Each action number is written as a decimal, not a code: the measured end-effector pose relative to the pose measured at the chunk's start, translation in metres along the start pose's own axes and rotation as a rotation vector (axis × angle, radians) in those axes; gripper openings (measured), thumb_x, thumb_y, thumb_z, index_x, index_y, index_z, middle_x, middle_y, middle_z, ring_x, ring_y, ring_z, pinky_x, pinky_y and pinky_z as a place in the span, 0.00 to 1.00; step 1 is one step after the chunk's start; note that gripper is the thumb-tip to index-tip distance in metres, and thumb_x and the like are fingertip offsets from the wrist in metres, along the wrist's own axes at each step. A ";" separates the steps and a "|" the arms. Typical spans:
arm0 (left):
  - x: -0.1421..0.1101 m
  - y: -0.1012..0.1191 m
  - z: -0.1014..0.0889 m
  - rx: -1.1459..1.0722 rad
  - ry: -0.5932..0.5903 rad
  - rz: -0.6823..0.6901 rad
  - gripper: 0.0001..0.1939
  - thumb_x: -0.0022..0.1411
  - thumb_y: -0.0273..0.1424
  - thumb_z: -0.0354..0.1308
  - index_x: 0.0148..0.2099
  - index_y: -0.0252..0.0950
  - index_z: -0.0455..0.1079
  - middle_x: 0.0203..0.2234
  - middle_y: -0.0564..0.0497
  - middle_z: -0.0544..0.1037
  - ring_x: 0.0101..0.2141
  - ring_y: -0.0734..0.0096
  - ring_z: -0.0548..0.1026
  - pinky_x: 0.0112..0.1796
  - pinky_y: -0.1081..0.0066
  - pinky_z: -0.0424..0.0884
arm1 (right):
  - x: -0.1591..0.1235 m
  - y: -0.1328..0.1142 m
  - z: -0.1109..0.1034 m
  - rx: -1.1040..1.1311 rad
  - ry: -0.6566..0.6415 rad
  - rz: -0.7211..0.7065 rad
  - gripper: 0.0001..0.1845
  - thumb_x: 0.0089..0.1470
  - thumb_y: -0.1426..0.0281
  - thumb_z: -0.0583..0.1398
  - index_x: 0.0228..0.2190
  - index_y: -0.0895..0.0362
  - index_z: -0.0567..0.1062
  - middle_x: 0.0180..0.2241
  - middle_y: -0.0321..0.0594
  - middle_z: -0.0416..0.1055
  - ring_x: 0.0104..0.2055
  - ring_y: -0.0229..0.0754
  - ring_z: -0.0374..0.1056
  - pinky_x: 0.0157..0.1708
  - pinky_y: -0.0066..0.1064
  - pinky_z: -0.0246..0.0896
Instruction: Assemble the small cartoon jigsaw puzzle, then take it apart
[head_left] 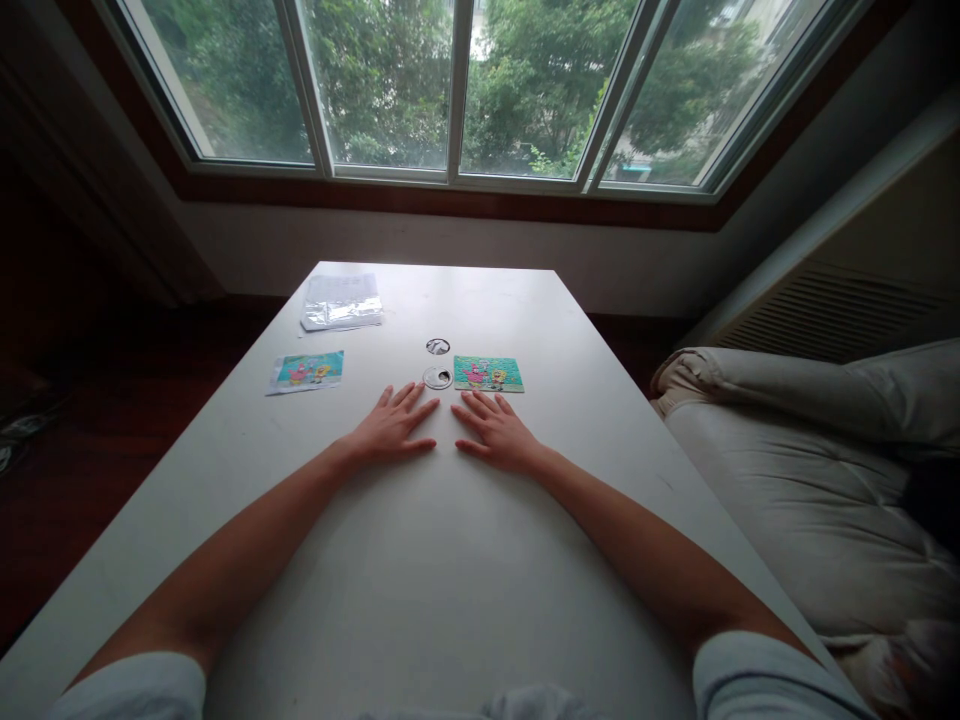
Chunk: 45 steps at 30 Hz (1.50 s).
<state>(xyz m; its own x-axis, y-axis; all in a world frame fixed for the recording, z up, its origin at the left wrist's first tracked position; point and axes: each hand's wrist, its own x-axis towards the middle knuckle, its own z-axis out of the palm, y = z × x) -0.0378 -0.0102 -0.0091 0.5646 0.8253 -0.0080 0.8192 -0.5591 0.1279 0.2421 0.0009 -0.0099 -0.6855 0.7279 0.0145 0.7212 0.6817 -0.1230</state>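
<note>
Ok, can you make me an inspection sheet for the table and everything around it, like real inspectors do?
Surface: white table, with things lying on its far half.
Things by the hands: bright picture card; far round piece and near round piece to its left.
Clutter: similar-looking picture sheet further left; shiny packet beyond it.
Hands: left hand and right hand palm down, fingers spread, holding nothing; whether fingertips touch the nearby pieces, I can't tell.
Cables: can't tell; pale thing on the floor at left is too dim to name.
Surroundings: window ahead with trees outside; padded seat at right.
</note>
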 end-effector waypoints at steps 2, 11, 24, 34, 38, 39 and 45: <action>0.000 0.000 0.000 -0.001 -0.003 -0.005 0.44 0.66 0.62 0.44 0.76 0.49 0.43 0.74 0.46 0.38 0.72 0.46 0.41 0.67 0.43 0.38 | 0.000 0.000 0.000 -0.001 0.001 0.001 0.42 0.64 0.41 0.44 0.71 0.47 0.52 0.73 0.43 0.40 0.75 0.54 0.36 0.71 0.55 0.31; 0.001 -0.002 0.003 -0.002 -0.001 -0.005 0.44 0.65 0.63 0.43 0.76 0.49 0.43 0.74 0.46 0.37 0.72 0.46 0.40 0.67 0.44 0.38 | 0.000 0.000 0.001 0.002 0.003 -0.003 0.42 0.64 0.40 0.44 0.71 0.48 0.52 0.73 0.43 0.40 0.75 0.54 0.36 0.71 0.55 0.31; 0.001 0.000 0.002 0.007 -0.009 0.002 0.46 0.65 0.64 0.42 0.76 0.48 0.41 0.74 0.45 0.36 0.72 0.46 0.39 0.67 0.44 0.36 | -0.001 0.000 -0.002 0.016 -0.059 -0.047 0.48 0.61 0.37 0.43 0.72 0.49 0.45 0.74 0.46 0.31 0.75 0.57 0.28 0.71 0.57 0.25; 0.003 0.003 0.003 0.018 -0.014 -0.014 0.46 0.65 0.64 0.41 0.76 0.49 0.39 0.74 0.47 0.36 0.72 0.46 0.38 0.67 0.40 0.35 | -0.001 0.000 0.000 0.008 -0.057 -0.057 0.50 0.60 0.35 0.42 0.72 0.50 0.44 0.74 0.47 0.29 0.75 0.57 0.27 0.70 0.58 0.23; 0.002 0.004 0.002 0.014 -0.013 -0.021 0.45 0.65 0.64 0.41 0.76 0.49 0.40 0.74 0.48 0.37 0.72 0.47 0.38 0.67 0.41 0.35 | 0.000 0.000 0.002 0.008 -0.049 -0.050 0.48 0.61 0.36 0.43 0.72 0.49 0.45 0.74 0.46 0.30 0.75 0.57 0.28 0.71 0.57 0.24; 0.002 0.004 0.002 0.012 -0.011 -0.019 0.45 0.65 0.64 0.41 0.76 0.49 0.40 0.74 0.48 0.37 0.72 0.48 0.38 0.67 0.41 0.36 | 0.000 0.001 0.002 0.008 -0.048 -0.048 0.48 0.61 0.36 0.43 0.72 0.49 0.45 0.74 0.45 0.31 0.75 0.56 0.29 0.71 0.57 0.25; 0.002 0.003 0.002 0.007 -0.006 -0.012 0.45 0.66 0.64 0.41 0.76 0.49 0.41 0.74 0.47 0.37 0.72 0.46 0.39 0.67 0.40 0.36 | -0.001 0.000 -0.001 0.015 -0.046 -0.048 0.47 0.62 0.37 0.43 0.72 0.49 0.46 0.74 0.46 0.32 0.75 0.56 0.29 0.71 0.57 0.25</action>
<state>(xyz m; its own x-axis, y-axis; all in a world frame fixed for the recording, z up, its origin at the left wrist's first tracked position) -0.0341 -0.0107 -0.0103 0.5553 0.8315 -0.0153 0.8265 -0.5497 0.1212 0.2428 0.0007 -0.0094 -0.7233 0.6901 -0.0251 0.6862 0.7142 -0.1378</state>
